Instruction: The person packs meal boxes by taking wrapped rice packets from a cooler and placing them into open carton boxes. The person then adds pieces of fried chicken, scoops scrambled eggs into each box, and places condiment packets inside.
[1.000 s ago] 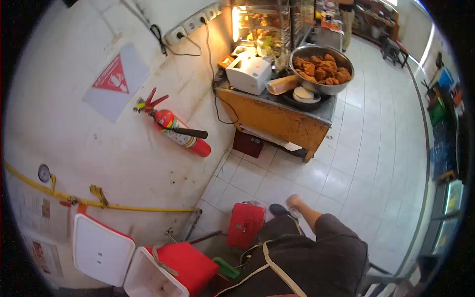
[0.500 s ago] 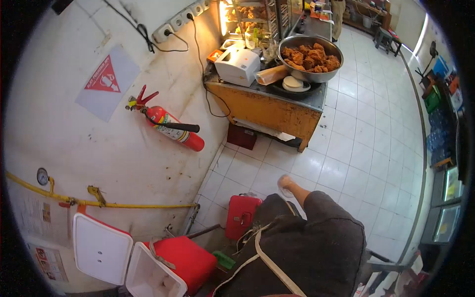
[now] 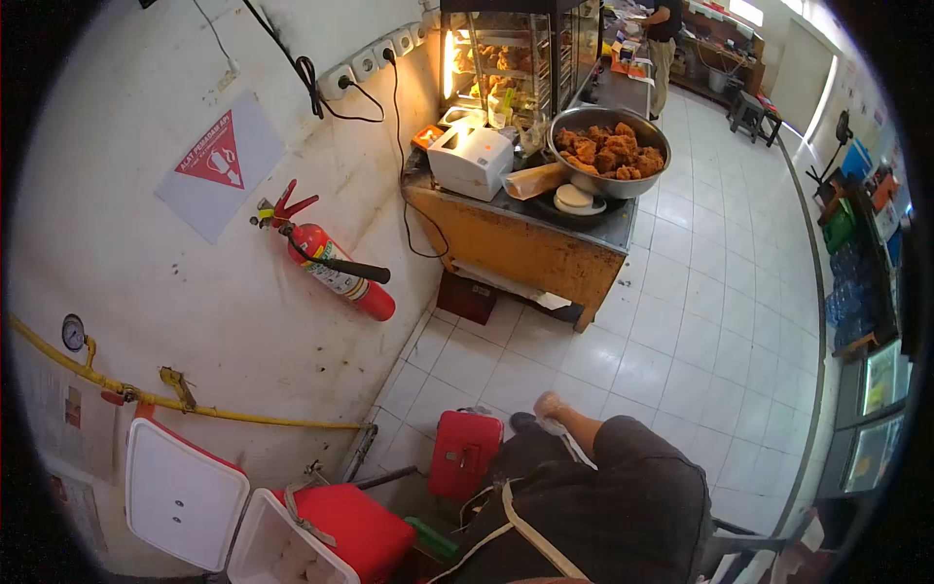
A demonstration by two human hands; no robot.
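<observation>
My right hand (image 3: 551,405) is held low in front of my dark clothing, past the end of a dark sleeve (image 3: 647,472). Something thin and whitish, like clear plastic, shows at the hand, but I cannot make out what it is. The fingers are too small and unclear to read. My left hand is out of view. Nearest the right hand on the floor side is a red box (image 3: 465,455) with a handle. A red cooler box (image 3: 350,530) stands at the lower left with its white-lined lid (image 3: 185,496) raised.
A metal bowl (image 3: 654,178) of fried chicken (image 3: 608,151) stands on a worn counter (image 3: 516,229), near a white machine (image 3: 471,161) and a lit display case (image 3: 501,58). A fire extinguisher (image 3: 336,268) hangs on the wall above a yellow pipe (image 3: 253,419). Farther back is a person (image 3: 664,44).
The view has tilted up slightly, so more of the far room shows and the person there is more visible. My right hand and the boxes sit at slightly different places in the picture.
</observation>
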